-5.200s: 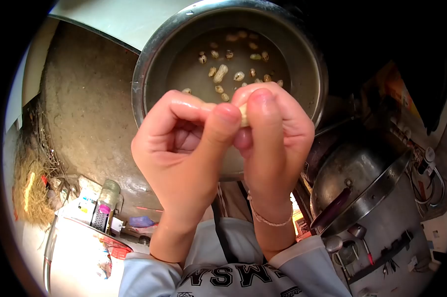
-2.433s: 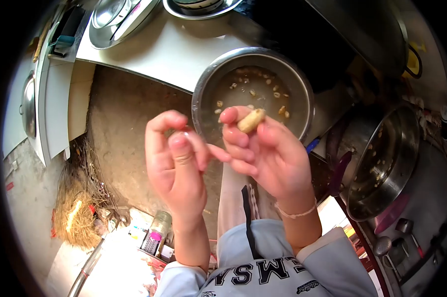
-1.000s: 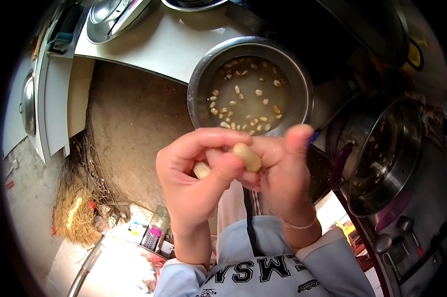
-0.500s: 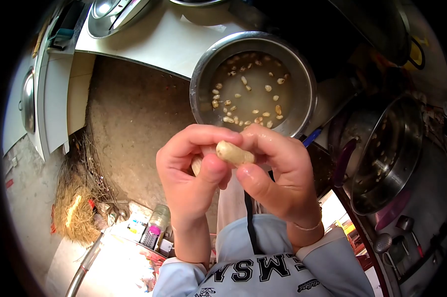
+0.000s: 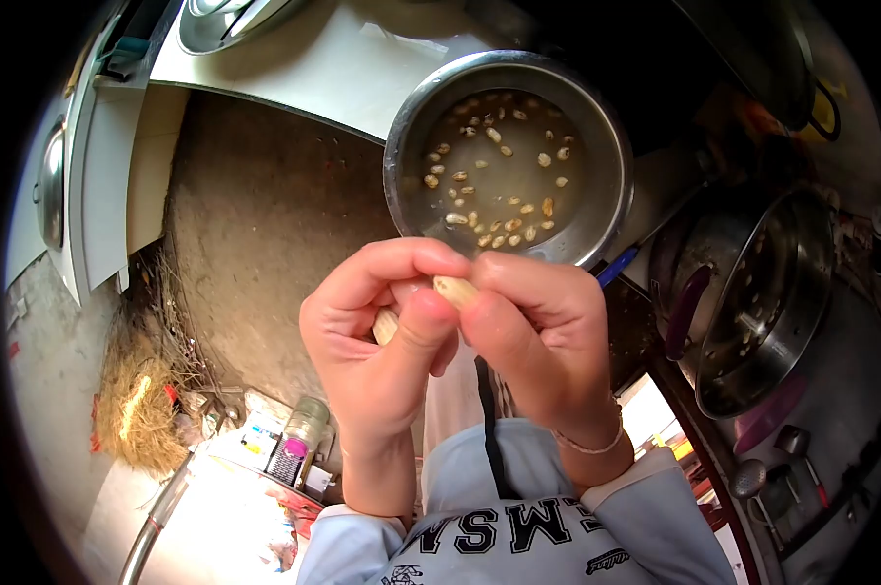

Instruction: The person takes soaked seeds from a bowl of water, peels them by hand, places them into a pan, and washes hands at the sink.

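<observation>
A pale peanut (image 5: 454,291) is pinched between the fingertips of both hands, just in front of the metal basin. My left hand (image 5: 377,331) is closed, with its thumb and forefinger on the peanut's left end and a second peanut (image 5: 386,326) tucked in its curled fingers. Thumb and forefinger of my right hand (image 5: 548,331) press on the right end, covering part of it. Beyond the hands, the metal basin (image 5: 398,185) holds cloudy water with several peanuts in it.
A white counter (image 5: 313,68) with stacked metal bowls (image 5: 201,34) lies at the upper left. At the right a tilted metal pot (image 5: 718,390) holds more small pieces. Also visible are a blue-handled object (image 5: 617,266), ladles (image 5: 749,478), a straw bundle (image 5: 133,414) and a glass jar (image 5: 309,419).
Earlier my left hand was apart from my right, which held a peanut. Since then both hands have come together on one peanut, and my right thumb has closed onto it.
</observation>
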Motion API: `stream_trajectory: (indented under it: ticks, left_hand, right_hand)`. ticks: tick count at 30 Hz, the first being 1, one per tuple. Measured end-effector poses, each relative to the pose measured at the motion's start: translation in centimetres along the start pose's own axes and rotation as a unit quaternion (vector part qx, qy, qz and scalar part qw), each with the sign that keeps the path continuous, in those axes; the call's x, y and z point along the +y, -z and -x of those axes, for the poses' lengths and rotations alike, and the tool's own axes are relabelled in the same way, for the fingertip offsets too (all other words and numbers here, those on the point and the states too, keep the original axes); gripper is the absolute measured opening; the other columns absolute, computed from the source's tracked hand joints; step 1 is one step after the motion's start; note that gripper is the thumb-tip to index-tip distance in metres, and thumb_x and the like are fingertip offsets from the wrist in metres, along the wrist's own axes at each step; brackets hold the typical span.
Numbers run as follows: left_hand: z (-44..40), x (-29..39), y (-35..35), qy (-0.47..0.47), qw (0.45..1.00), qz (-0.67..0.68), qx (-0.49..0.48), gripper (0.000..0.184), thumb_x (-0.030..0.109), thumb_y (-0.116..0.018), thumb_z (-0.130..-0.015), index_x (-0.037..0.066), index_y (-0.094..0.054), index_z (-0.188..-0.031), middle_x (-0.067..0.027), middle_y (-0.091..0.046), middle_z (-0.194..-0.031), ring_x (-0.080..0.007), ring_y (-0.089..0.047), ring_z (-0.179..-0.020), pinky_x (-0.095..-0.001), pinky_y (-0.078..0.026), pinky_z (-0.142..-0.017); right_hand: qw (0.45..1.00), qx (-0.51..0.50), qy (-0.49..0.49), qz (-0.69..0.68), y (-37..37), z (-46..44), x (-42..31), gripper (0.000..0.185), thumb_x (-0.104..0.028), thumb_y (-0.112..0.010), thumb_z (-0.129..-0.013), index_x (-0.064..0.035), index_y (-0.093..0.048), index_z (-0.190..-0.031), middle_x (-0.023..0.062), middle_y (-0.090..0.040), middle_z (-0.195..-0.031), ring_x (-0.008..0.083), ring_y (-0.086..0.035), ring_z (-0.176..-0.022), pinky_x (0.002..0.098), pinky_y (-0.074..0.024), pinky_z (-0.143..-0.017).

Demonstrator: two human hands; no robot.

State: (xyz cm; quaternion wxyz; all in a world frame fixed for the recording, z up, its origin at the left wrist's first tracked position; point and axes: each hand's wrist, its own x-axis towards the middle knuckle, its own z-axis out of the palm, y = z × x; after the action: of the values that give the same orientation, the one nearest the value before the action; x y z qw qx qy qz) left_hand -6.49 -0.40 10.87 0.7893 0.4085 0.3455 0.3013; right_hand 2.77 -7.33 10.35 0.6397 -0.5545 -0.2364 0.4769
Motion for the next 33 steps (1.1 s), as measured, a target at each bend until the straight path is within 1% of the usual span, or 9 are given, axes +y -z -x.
stream_trajectory:
  ticks: [2,4,8,10,19,25,28,31,33]
  left_hand:
    - [0.2,0.1,0.2,-0.020,0.999,-0.043,0.013,0.021,0.013,-0.060,-0.076,-0.005,-0.054,-0.085,-0.0015,-0.051,-0.057,-0.0033,-0.041,-0.044,-0.0143,-0.029,-0.038]
    - [0.5,0.0,-0.2,-0.027,0.999,-0.033,0.014,0.021,0.013,-0.059,-0.077,-0.005,-0.053,-0.085,-0.0012,-0.050,-0.057,-0.0031,-0.041,-0.044,-0.0143,-0.029,-0.038]
    - [0.6,-0.2,0.6,-0.052,0.998,-0.045,0.017,0.021,0.013,-0.058,-0.078,-0.005,-0.053,-0.086,-0.0015,-0.051,-0.059,-0.0027,-0.041,-0.045,-0.0142,-0.030,-0.039]
    - [0.9,0.0,0.3,-0.058,0.997,-0.049,0.028,0.021,0.013,-0.057,-0.078,-0.005,-0.053,-0.086,-0.0018,-0.051,-0.060,-0.0025,-0.041,-0.045,-0.0142,-0.029,-0.039]
    - [0.9,0.3,0.6,-0.135,0.977,-0.159,0.035,0.010,0.008,-0.049,-0.082,-0.001,-0.052,-0.079,-0.0031,-0.050,-0.061,-0.0023,-0.039,-0.045,-0.0145,-0.028,-0.039]
    - [1.2,0.3,0.6,-0.074,0.995,-0.059,0.042,0.024,0.022,-0.054,-0.081,-0.002,-0.053,-0.084,-0.0019,-0.049,-0.062,-0.0016,-0.040,-0.047,-0.0131,-0.029,-0.042]
    - [1.0,0.1,0.0,-0.096,0.988,-0.101,0.069,0.037,0.031,-0.058,-0.077,-0.003,-0.055,-0.092,-0.0004,-0.048,-0.062,-0.0019,-0.038,-0.049,-0.0141,-0.029,-0.043]
    - [0.6,-0.7,0.9,-0.193,0.962,-0.196,0.005,0.043,0.034,-0.059,-0.074,-0.002,-0.056,-0.097,0.0003,-0.044,-0.060,-0.0040,-0.037,-0.050,-0.0172,-0.027,-0.043]
    - [0.5,-0.3,1.4,-0.183,0.945,-0.266,-0.046,0.045,0.034,-0.061,-0.071,-0.001,-0.057,-0.098,0.0000,-0.042,-0.058,-0.0066,-0.036,-0.050,-0.0199,-0.027,-0.043]
  right_hand:
    - [0.999,-0.004,-0.014,-0.041,-0.6,0.0,0.0,0.022,-0.012,-0.051,-0.080,0.0007,-0.048,-0.062,0.0009,-0.038,-0.050,0.0034,-0.031,-0.046,0.0204,-0.0251,-0.040]
    - [0.969,0.055,-0.121,-0.209,-1.3,0.2,-0.8,0.022,-0.014,-0.050,-0.082,0.0009,-0.050,-0.065,-0.0002,-0.039,-0.052,0.0023,-0.032,-0.047,0.0196,-0.0256,-0.041]
    - [0.967,0.008,-0.154,-0.203,-1.0,0.5,-0.7,0.021,-0.015,-0.051,-0.082,0.0010,-0.052,-0.069,-0.0005,-0.040,-0.054,0.0021,-0.033,-0.048,0.0187,-0.0260,-0.041]
    - [0.996,-0.017,-0.038,-0.074,-1.0,0.7,0.2,0.021,-0.014,-0.052,-0.082,0.0009,-0.052,-0.067,-0.0003,-0.041,-0.053,0.0022,-0.033,-0.047,0.0188,-0.0252,-0.040]
    - [0.999,0.016,0.031,-0.022,-2.5,0.7,1.0,0.032,-0.018,-0.052,-0.081,0.0014,-0.048,-0.056,0.0033,-0.040,-0.045,0.0078,-0.034,-0.038,0.0232,-0.0272,-0.037]
    - [0.997,-0.031,0.072,-0.008,-1.6,0.2,0.7,0.026,-0.012,-0.047,-0.082,0.0006,-0.044,-0.059,0.0069,-0.042,-0.053,0.0151,-0.040,-0.044,0.0248,-0.0301,-0.040]
    - [0.993,-0.043,0.105,0.019,-1.3,0.2,1.2,0.019,-0.007,-0.047,-0.077,0.0004,-0.044,-0.060,0.0061,-0.041,-0.054,0.0144,-0.038,-0.044,0.0242,-0.0291,-0.041]
    - [0.994,-0.042,0.096,0.015,-1.0,0.0,0.8,0.013,-0.003,-0.047,-0.073,0.0006,-0.045,-0.061,0.0044,-0.041,-0.055,0.0108,-0.036,-0.044,0.0230,-0.0277,-0.040]
    - [0.995,-0.052,0.081,0.011,-0.8,0.0,0.7,0.011,-0.002,-0.047,-0.072,0.0006,-0.046,-0.061,0.0036,-0.042,-0.056,0.0087,-0.035,-0.045,0.0223,-0.0271,-0.040]
